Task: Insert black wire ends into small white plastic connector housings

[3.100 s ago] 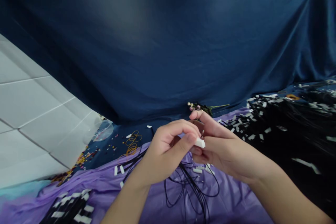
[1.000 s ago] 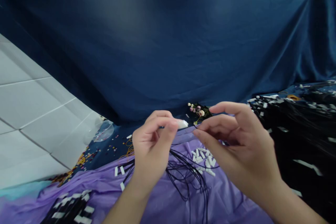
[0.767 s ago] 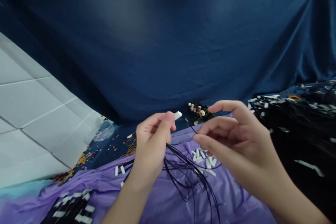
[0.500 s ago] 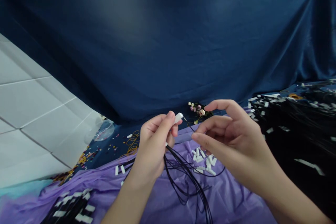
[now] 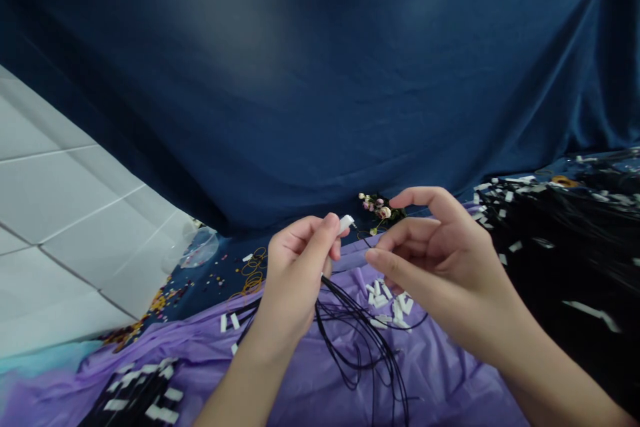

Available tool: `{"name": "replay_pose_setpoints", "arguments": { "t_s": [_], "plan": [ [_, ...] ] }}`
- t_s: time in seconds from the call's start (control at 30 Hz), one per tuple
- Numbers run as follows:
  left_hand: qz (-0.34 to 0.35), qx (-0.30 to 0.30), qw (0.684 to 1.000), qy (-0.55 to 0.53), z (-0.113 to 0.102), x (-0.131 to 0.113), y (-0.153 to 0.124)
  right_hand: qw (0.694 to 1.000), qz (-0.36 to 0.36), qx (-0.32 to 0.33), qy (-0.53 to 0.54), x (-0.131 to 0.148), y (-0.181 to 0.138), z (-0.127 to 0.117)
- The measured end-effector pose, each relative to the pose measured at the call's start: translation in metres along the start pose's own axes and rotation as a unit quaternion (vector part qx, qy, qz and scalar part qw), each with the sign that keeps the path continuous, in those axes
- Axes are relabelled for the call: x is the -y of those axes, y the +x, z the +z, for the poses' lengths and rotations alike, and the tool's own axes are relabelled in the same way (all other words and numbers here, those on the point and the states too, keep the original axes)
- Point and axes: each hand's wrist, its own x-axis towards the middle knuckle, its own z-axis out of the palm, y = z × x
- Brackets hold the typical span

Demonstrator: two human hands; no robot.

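Note:
My left hand (image 5: 293, 277) is closed, pinching a small white plastic piece (image 5: 345, 223) between thumb and fingers, its end pointing right. Several black cords (image 5: 383, 353) hang in loops from below the same hand. With thumb and a finger my right hand (image 5: 445, 273) pinches a thin black cord (image 5: 368, 244), its index finger raised. The cord's tip is at the open end of the white piece; whether it is inside I cannot tell. Beneath the hands, loose white plastic pieces (image 5: 380, 300) lie on the purple cloth (image 5: 450, 387).
A pile of black cords with white ends (image 5: 560, 260) spreads at the right. Another bundle (image 5: 143, 393) lies front left. Yellow rubber bands (image 5: 254, 273), scattered beads (image 5: 160, 300), a clear plastic container (image 5: 200, 248) and artificial flowers (image 5: 380, 210) are near the blue curtain (image 5: 320, 80).
The white piece in my left hand has shifted slightly right, closing the small gap to the cord's tip. My right hand has hardly moved and keeps its pinch.

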Motion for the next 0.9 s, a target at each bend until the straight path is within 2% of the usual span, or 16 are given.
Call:
{"name": "replay_pose_setpoints", "arguments": {
  "t_s": [0.27, 0.4, 0.57, 0.9],
  "plan": [
    [0.009, 0.045, 0.996, 0.071, -0.006, 0.006, 0.003, 0.994, -0.068, -0.047, -0.072, -0.001, -0.002, -0.002],
    [-0.022, 0.082, 0.992, 0.097, -0.006, 0.003, 0.003, 0.971, -0.153, -0.087, -0.16, -0.005, -0.001, -0.003],
    [-0.082, 0.112, 0.989, 0.054, -0.005, 0.001, 0.007, 0.935, -0.234, -0.092, -0.251, -0.009, 0.003, -0.006],
    [-0.114, 0.171, 0.976, 0.077, -0.005, 0.0, 0.008, 0.924, -0.245, -0.069, -0.284, -0.009, 0.006, -0.013]
  ]
}}
